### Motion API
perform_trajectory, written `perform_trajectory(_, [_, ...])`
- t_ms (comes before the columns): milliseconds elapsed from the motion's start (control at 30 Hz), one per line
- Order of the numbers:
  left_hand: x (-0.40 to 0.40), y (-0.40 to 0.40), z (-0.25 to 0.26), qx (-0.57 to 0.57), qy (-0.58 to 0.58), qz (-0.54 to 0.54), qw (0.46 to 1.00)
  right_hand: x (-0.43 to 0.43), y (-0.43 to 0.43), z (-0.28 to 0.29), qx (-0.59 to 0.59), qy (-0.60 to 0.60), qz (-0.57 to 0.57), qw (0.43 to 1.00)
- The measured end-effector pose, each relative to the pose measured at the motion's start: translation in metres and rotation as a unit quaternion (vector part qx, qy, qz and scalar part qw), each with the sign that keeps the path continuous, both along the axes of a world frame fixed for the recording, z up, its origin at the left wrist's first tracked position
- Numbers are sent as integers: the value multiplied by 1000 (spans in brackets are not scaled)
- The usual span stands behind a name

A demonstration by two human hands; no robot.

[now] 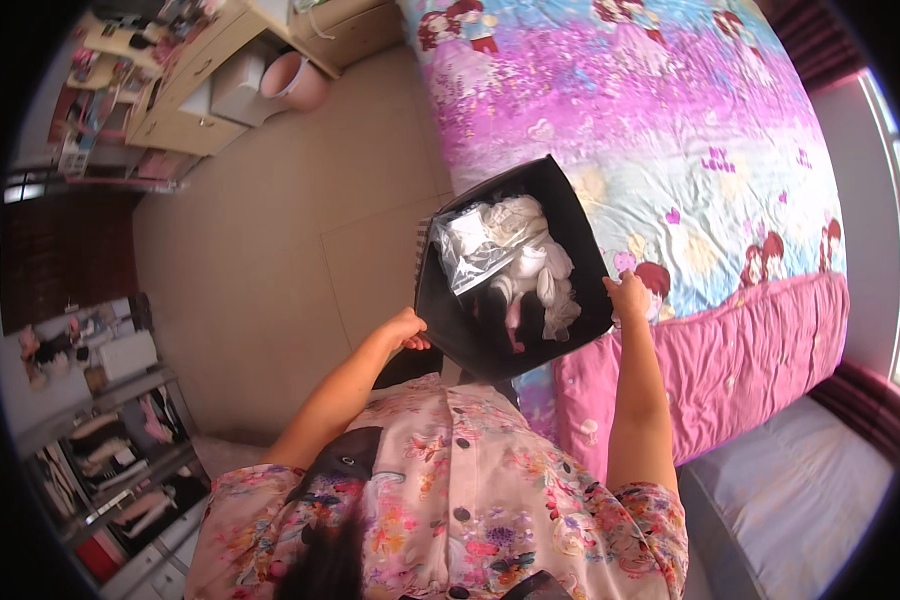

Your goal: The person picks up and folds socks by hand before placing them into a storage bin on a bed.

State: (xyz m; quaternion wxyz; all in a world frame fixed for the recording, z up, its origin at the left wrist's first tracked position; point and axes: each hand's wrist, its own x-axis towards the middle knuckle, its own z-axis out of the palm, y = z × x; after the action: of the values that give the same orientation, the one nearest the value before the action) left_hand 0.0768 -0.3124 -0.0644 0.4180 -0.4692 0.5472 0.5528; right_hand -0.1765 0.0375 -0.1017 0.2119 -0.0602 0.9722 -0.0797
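Note:
A dark fabric storage box (450, 337) with an open top is held up in front of me, beside the edge of the bed. My left hand (406, 330) grips its near left side, fingers curled at the rim. On the right side, my right hand (628, 296) pinches the rim, over the bed. Inside lie a clear plastic bag (469, 247) with something white in it, a heap of white and cream cloth items (521, 225), and some black and pink cloth pieces lower down. The bottom of the box is partly hidden by them.
A bed with a patterned sheet (607, 112) and a folded pink quilt (720, 360) fills the right. Tiled floor (270, 225) lies left. A pink bin (296, 82) stands by a wooden desk (202, 67); open clothes shelves (120, 480) are at lower left.

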Motion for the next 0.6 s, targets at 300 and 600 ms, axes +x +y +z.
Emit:
perform_trajectory(300, [9, -4, -13, -89, 20, -27, 995, -6, -70, -27, 26, -219, 135, 966])
perform_trajectory(600, [51, -94, 21, -352, 80, -202, 910, 102, -171, 19, -152, -156, 426, 878])
